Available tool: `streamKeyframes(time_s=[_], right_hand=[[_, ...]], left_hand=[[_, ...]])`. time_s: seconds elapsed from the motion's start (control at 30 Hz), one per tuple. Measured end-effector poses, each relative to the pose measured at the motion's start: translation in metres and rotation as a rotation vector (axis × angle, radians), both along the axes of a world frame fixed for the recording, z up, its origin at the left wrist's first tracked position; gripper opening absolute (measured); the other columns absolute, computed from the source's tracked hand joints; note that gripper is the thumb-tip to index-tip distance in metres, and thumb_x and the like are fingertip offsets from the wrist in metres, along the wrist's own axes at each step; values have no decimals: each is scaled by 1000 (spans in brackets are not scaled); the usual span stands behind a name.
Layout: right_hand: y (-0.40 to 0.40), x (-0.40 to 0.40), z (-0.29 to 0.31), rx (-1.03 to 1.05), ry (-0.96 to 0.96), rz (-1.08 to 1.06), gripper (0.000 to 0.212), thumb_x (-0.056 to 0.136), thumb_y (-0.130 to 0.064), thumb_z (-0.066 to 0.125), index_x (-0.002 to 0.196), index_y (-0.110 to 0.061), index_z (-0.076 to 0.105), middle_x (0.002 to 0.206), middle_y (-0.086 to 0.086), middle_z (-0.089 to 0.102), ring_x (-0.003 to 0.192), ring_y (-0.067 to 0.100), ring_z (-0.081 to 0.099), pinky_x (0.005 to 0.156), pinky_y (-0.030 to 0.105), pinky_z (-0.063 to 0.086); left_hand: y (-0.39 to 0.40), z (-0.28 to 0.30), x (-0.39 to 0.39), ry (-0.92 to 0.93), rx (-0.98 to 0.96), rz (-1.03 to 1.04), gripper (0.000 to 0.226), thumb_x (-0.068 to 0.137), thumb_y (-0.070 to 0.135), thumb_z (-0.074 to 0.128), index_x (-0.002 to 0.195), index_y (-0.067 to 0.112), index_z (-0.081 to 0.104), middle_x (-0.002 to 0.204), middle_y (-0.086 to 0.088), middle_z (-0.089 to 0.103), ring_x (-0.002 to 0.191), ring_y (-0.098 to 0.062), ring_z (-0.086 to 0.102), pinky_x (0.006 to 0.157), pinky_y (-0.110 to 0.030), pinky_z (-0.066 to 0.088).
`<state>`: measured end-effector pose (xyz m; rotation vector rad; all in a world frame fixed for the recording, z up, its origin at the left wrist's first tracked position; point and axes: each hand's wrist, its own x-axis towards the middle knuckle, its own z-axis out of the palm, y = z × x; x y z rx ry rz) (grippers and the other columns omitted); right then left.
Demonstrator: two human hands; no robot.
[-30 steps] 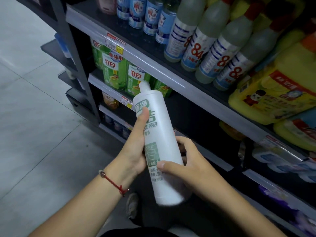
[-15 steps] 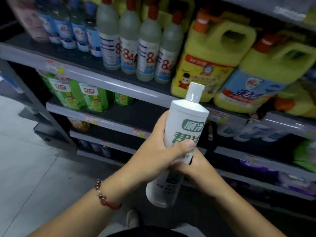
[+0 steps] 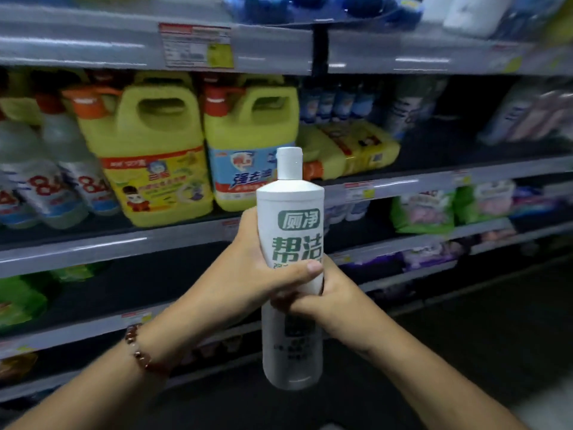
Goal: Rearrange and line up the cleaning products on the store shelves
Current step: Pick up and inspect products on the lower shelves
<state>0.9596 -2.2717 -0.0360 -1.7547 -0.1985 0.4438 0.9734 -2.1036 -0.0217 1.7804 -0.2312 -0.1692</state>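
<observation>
Bottle (image 3: 291, 231): white, tall, upright, green lettering, capped.

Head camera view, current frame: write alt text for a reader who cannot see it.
Two hands, the left hand above the right hand, grip an upright white bottle with green lettering in front of store shelves. Behind it stand two yellow jugs with orange caps; a third jug lies on its side to their right.

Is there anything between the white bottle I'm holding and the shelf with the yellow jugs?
Nothing visible; both hands grip the white bottle upright before the shelf, where a yellow jug lies toppled.
</observation>
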Motion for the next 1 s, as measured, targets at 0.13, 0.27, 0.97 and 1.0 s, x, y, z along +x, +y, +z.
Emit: streamKeyframes(time_s=[0.13, 0.27, 0.97, 1.0], right_hand=[[-46, 5, 0, -23, -2, -119, 65, 80, -16, 79, 131, -40, 47, 117, -17, 68, 108, -4, 64, 87, 20, 55], [-83, 3, -21, 22, 16, -185, 80, 71, -24, 88, 134, -43, 43, 118, -14, 69, 109, 4, 67, 90, 30, 56], [-343, 140, 68, -56, -391, -136, 60, 71, -37, 85, 118, -49, 50, 105, -17, 70, 91, 0, 69, 77, 35, 61], [-346, 145, 76, -76, -405, -120, 61, 70, -42, 85, 118, -50, 48, 105, -19, 69, 90, -1, 69, 75, 33, 61]], left_hand=[[-41, 6, 23, -29, -49, -25, 85, 68, 38, 90, 136, 31, 39, 122, 4, 67, 111, -12, 68, 92, -41, 57], [-87, 23, 44, -75, -108, 42, 71, 72, 26, 88, 128, 26, 46, 111, 8, 71, 101, -9, 71, 79, -28, 59], [-349, 106, 130, -239, -26, 255, 77, 63, 47, 84, 124, 36, 39, 112, 17, 67, 95, 6, 68, 71, -18, 58], [-351, 113, 134, -245, -41, 271, 74, 61, 46, 85, 121, 37, 41, 110, 16, 69, 94, 4, 70, 71, -20, 59]])
